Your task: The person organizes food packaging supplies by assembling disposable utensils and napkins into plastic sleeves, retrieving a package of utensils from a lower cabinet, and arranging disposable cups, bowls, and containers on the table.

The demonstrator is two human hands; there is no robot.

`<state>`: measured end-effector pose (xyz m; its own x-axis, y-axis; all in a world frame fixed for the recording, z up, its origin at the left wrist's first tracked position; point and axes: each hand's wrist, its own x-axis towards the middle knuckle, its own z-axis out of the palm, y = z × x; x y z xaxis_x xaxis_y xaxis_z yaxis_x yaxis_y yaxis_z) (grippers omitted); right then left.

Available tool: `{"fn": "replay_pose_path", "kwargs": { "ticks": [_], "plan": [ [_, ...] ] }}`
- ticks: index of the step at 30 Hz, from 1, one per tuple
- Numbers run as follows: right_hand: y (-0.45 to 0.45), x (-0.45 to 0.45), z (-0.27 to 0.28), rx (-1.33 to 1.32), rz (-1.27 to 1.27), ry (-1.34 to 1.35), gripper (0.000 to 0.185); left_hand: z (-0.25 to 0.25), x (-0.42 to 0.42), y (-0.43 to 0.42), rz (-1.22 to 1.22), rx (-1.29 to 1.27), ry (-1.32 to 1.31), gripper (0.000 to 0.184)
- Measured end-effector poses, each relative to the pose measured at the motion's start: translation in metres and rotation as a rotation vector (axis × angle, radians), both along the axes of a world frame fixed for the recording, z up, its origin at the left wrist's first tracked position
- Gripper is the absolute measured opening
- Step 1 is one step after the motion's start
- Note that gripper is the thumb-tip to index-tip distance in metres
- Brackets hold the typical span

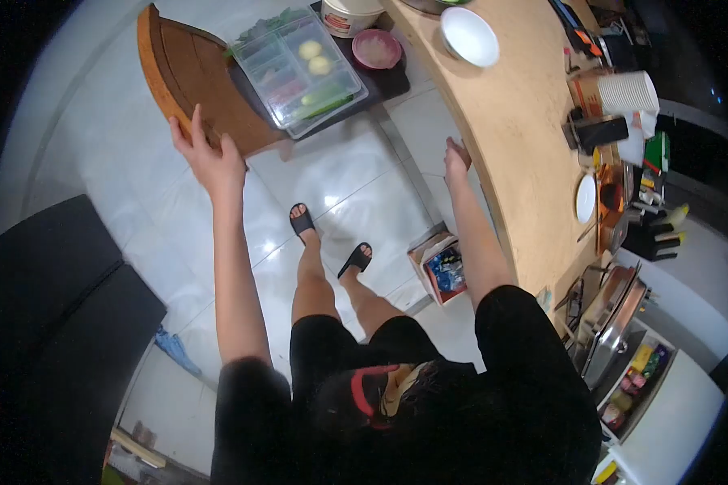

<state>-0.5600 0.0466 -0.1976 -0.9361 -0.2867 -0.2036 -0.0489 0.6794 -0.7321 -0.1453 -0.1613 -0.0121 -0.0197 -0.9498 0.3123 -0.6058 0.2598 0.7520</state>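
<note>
My left hand [215, 162] is open, its fingers spread at the curved rim of a brown wooden chair [158, 61]; whether it touches the wood I cannot tell. My right hand [458, 158] is beside the edge of a pale wooden counter [518, 121], partly turned from view, fingers slightly apart with nothing visible in them. Beyond the chair, a clear lidded container [279, 77] sits on a dark surface. Inside are compartments with leafy greens, two pale round vegetables [315, 56] and a long green vegetable [323, 105].
A pink bowl [377, 49] and a white tub [349, 16] stand past the container. On the counter are a white bowl [470, 37], stacked cups [627, 92] and a phone [601, 131]. A box of packets [445, 267] is on the floor; a black sofa-like block [65, 299] lies left.
</note>
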Motion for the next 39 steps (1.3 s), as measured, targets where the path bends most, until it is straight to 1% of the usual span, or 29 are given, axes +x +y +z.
{"fn": "replay_pose_path", "kwargs": {
  "ticks": [1,2,4,8,10,11,12,15,16,18,19,20,21,22,24,26,27,29,30,31,32,34,35,36,37,38,39],
  "plan": [
    [-0.031,-0.004,0.011,0.009,-0.039,-0.002,0.031,0.009,-0.004,0.002,0.011,0.048,0.048,0.050],
    [-0.055,-0.010,0.017,0.022,-0.076,0.008,0.029,0.012,-0.006,0.002,0.014,0.067,0.054,0.050],
    [-0.091,-0.022,0.023,0.038,-0.125,0.044,0.026,0.018,-0.009,-0.001,0.002,0.115,0.149,0.043],
    [-0.120,-0.038,0.021,0.052,-0.172,0.132,0.022,0.018,-0.010,-0.002,0.015,0.177,0.149,0.039],
    [-0.128,-0.040,0.021,0.055,-0.180,0.177,0.023,0.017,-0.008,-0.003,0.020,0.253,0.209,0.036],
    [-0.132,-0.041,0.022,0.055,-0.175,0.195,0.023,0.019,-0.007,-0.004,0.006,0.132,0.007,0.034],
    [-0.137,-0.039,0.024,0.056,-0.164,0.214,0.024,0.019,-0.005,-0.007,0.009,0.139,0.007,0.034],
    [-0.133,-0.023,0.029,0.072,-0.078,0.279,0.029,0.019,-0.006,-0.005,-0.006,0.169,-0.022,0.033],
    [-0.124,-0.008,0.032,0.086,-0.026,0.298,0.031,0.018,-0.007,-0.005,0.005,0.179,0.057,0.033],
    [-0.083,0.035,0.039,0.153,0.175,0.369,0.033,0.017,-0.008,-0.006,0.033,0.210,0.137,0.033],
    [-0.056,0.062,0.044,0.196,0.303,0.411,0.032,0.016,-0.006,-0.007,0.009,0.161,0.107,0.033],
    [-0.036,0.101,0.060,0.156,0.240,0.206,0.028,0.015,-0.004,-0.007,-0.017,0.113,0.075,0.032],
    [0.001,0.127,0.058,0.221,0.224,0.087,0.028,0.013,-0.002,-0.007,-0.003,0.136,0.074,0.032],
    [0.035,0.153,0.060,0.056,0.161,0.005,0.027,0.013,-0.002,-0.007,-0.013,0.125,0.091,0.031],
    [0.112,0.181,0.060,0.386,0.365,0.009,0.019,0.010,-0.001,-0.008,-0.008,0.128,0.112,0.031],
    [0.145,0.206,0.081,0.254,-0.060,-0.466,0.027,0.008,0.000,-0.006,-0.014,0.090,0.155,0.029],
    [0.156,0.209,0.086,0.268,-0.056,-0.463,0.027,0.007,-0.001,-0.006,0.003,0.089,0.173,0.030],
    [0.174,0.209,0.091,0.455,-0.275,-0.681,0.042,0.004,-0.002,-0.004,0.024,0.073,0.183,0.028],
    [0.166,0.209,0.098,0.465,-0.272,-0.674,0.042,0.002,-0.004,-0.003,0.041,0.046,0.191,0.028],
    [0.138,0.217,0.109,0.394,-0.288,-0.884,0.042,-0.003,-0.001,-0.003,0.027,-0.019,0.159,0.028],
    [0.118,0.220,0.107,0.318,-0.303,-1.097,0.042,-0.005,-0.001,-0.003,0.035,-0.016,0.158,0.028],
    [0.094,0.200,0.056,0.050,-0.237,-1.222,0.034,-0.009,-0.003,0.000,0.028,-0.011,0.294,0.027],
    [0.067,0.171,0.038,-0.007,-0.034,-1.185,0.028,-0.013,-0.004,0.002,0.012,0.006,0.383,0.028],
    [0.022,0.150,0.022,0.055,-0.165,-0.994,0.026,-0.014,-0.003,0.004,0.012,0.006,0.381,0.028],
    [0.010,0.107,-0.026,-0.120,-0.147,-0.791,0.026,-0.014,-0.001,0.005,0.000,-0.001,0.292,0.030],
    [-0.011,0.058,-0.059,-0.180,-0.070,-0.626,0.025,-0.018,0.000,0.003,-0.026,-0.027,0.258,0.030],
    [-0.026,0.002,-0.100,-0.032,-0.091,-0.406,0.033,-0.021,0.002,0.001,-0.052,-0.054,0.224,0.031]
  ]
}}
